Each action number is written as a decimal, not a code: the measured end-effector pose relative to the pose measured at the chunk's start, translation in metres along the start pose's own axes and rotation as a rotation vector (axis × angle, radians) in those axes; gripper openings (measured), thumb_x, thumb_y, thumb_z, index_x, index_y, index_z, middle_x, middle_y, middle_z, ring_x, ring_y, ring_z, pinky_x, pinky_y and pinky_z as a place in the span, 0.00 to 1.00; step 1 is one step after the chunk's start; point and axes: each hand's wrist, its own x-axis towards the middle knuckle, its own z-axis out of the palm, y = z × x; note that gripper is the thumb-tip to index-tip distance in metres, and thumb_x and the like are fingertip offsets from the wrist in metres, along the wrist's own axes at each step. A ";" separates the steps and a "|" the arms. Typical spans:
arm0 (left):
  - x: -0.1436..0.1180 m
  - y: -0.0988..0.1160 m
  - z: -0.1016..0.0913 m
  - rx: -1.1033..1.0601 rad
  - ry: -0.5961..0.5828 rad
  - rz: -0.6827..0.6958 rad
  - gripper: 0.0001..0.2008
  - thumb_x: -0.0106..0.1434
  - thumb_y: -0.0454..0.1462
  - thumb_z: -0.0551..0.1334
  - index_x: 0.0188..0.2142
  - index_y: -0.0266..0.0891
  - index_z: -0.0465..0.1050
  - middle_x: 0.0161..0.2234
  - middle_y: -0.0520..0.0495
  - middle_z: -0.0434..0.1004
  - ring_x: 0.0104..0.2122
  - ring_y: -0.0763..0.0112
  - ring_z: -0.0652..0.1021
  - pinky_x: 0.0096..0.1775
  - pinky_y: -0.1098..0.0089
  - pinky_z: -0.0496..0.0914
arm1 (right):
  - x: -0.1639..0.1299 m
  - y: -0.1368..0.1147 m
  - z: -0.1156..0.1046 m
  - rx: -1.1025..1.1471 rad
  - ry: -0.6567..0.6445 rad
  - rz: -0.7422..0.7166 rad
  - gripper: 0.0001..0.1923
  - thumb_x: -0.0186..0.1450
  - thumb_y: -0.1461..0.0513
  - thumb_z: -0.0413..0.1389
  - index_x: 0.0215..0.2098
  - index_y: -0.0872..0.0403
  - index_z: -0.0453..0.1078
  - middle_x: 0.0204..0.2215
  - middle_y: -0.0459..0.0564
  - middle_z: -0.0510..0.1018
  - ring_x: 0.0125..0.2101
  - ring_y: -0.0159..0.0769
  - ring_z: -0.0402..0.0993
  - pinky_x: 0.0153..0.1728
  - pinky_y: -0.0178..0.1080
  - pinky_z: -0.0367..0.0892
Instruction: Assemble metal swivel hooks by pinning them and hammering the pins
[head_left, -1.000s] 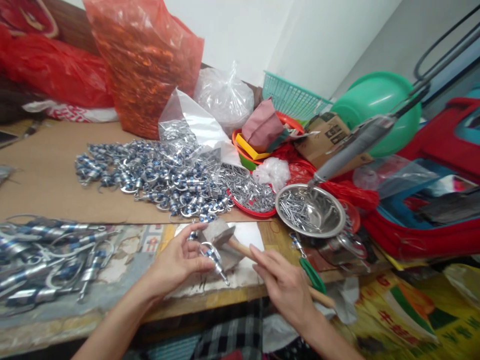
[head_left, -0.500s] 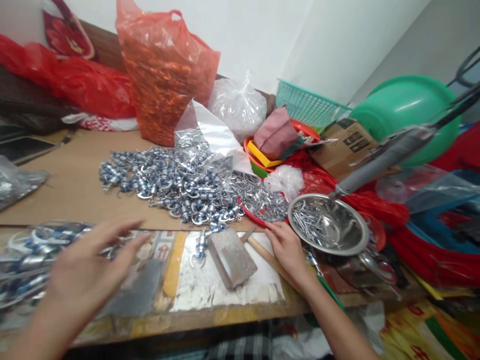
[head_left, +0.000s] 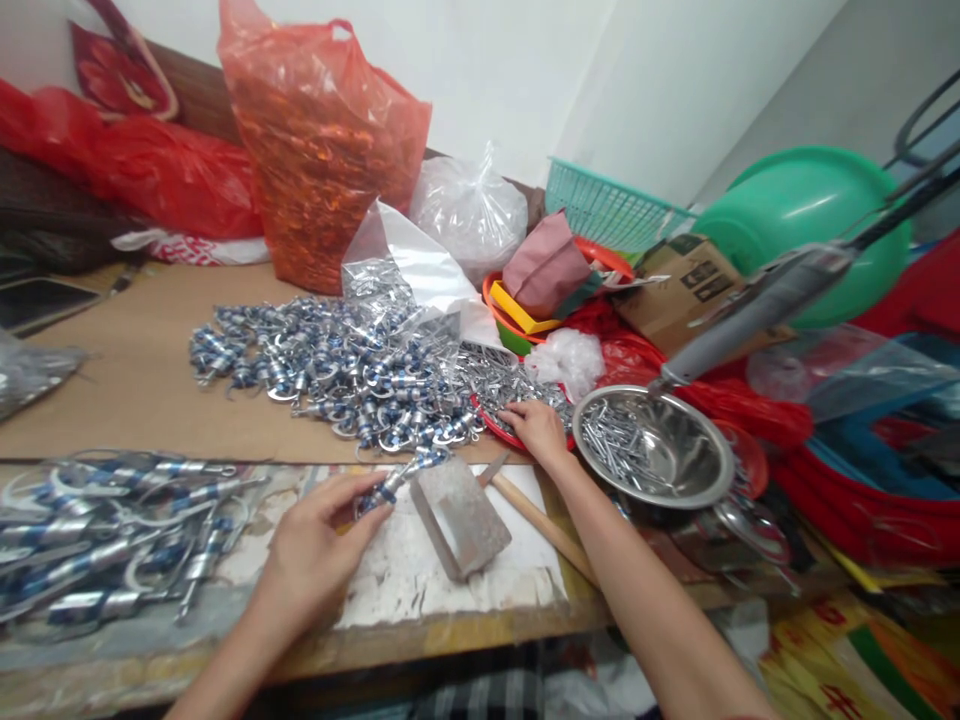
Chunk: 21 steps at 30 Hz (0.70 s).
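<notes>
My left hand (head_left: 319,540) pinches a hook anchor bolt (head_left: 386,490) with a blue band between thumb and fingers, left of a grey metal block (head_left: 461,515). My right hand (head_left: 538,430) reaches into a red plate (head_left: 504,432) of small silver metal pieces (head_left: 551,395). Its fingers are closed at the pile; what they pinch, if anything, is hidden. Under the right forearm lies a tool with a wooden handle (head_left: 536,515), its narrow metal end beside the block. A large heap of hook anchor bolts (head_left: 337,370) lies beyond both hands.
More hook bolts (head_left: 112,540) lie at the left front. A steel bowl (head_left: 694,455) of metal pins stands right of the plate. Behind are an orange bag (head_left: 322,150), a clear bag (head_left: 472,215) and a cardboard box (head_left: 694,285). A grey-handled tool (head_left: 757,315) slants over the bowl.
My left hand has moved right from the left pile and closed on the hook anchor bolt beside the block. My right hand has moved from the plate's front edge onto its metal pieces.
</notes>
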 end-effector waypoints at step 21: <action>-0.013 0.016 0.030 -0.100 -0.042 0.278 0.31 0.51 0.36 0.62 0.55 0.41 0.58 0.31 0.51 0.79 0.28 0.69 0.75 0.34 0.70 0.69 | -0.120 -0.093 -0.057 0.484 -0.077 -0.559 0.09 0.61 0.67 0.51 0.33 0.55 0.73 0.28 0.49 0.75 0.30 0.32 0.69 0.31 0.34 0.65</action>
